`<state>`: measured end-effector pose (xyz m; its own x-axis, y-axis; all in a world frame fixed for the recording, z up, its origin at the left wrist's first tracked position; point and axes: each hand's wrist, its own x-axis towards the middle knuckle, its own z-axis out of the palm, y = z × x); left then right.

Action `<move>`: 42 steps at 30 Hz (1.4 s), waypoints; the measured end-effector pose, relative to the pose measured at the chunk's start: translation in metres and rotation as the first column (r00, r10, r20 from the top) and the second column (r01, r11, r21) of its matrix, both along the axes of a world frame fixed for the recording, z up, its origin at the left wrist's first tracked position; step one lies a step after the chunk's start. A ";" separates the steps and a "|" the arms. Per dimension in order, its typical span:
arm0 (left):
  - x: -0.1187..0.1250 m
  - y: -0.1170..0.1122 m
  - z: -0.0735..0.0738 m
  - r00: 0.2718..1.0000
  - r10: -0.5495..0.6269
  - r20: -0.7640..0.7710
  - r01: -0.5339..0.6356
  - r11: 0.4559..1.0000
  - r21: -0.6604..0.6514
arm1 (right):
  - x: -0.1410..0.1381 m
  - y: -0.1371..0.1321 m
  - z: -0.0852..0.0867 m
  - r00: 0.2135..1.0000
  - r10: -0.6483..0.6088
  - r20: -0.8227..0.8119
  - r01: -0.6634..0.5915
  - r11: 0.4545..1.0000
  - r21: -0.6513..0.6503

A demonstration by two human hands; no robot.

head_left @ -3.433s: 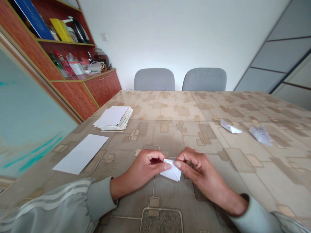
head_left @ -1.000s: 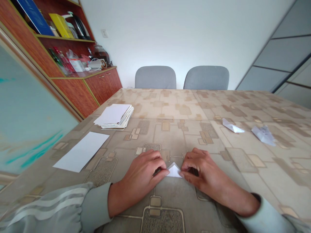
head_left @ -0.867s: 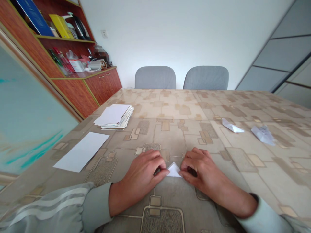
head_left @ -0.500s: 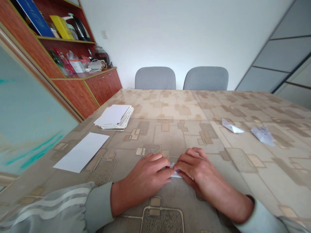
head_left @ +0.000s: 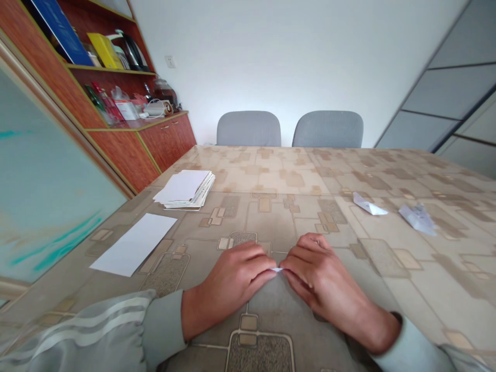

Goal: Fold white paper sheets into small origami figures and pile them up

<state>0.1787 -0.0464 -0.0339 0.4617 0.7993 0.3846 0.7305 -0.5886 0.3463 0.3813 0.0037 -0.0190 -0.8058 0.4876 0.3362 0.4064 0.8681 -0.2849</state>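
Observation:
My left hand point(head_left: 232, 276) and my right hand point(head_left: 318, 276) rest side by side on the patterned table point(head_left: 279, 217), fingertips meeting. Both press down with curled fingers on a small folded white paper piece point(head_left: 277, 269). Only a thin sliver of it shows between the fingertips; the rest is hidden under my hands. Both forearms in grey sleeves lie along the near table edge.
A single white sheet point(head_left: 135, 244) lies to the left, a stack of white paper point(head_left: 185, 188) beyond it. Two folded paper pieces point(head_left: 369, 205) point(head_left: 417, 218) sit at the right. Two grey chairs point(head_left: 289, 129) stand at the far edge, a wooden cabinet point(head_left: 127, 129) at the left.
The folded paper was held up between my fingertips, then laid flat on the table. My hands have since closed together over it, covering nearly all of it.

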 end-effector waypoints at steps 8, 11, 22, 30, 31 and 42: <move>0.000 0.002 0.007 0.964 0.033 0.263 0.006 0.989 -0.146 | 0.003 -0.001 0.001 0.996 0.046 -0.080 -0.057 0.990 -0.132; -0.003 0.005 0.008 0.949 0.060 0.309 0.026 0.963 -0.267 | 0.005 0.001 -0.002 0.990 0.028 -0.139 -0.054 0.980 -0.189; -0.009 0.009 0.016 0.935 0.100 0.342 0.006 0.956 -0.294 | 0.011 0.006 0.004 0.983 0.034 -0.182 -0.091 0.945 -0.314; -0.014 0.013 0.008 0.860 0.211 0.464 0.046 0.874 -0.483 | 0.011 0.005 0.005 0.988 0.013 -0.153 -0.062 0.945 -0.320; -0.014 0.013 0.008 0.868 0.205 0.453 0.042 0.878 -0.478 | 0.011 0.005 0.005 0.990 0.019 -0.140 -0.064 0.943 -0.326; -0.001 0.000 0.011 0.922 0.191 0.337 -0.112 0.964 -0.242 | 0.002 -0.005 -0.002 0.975 -0.150 -0.164 0.091 0.942 -0.323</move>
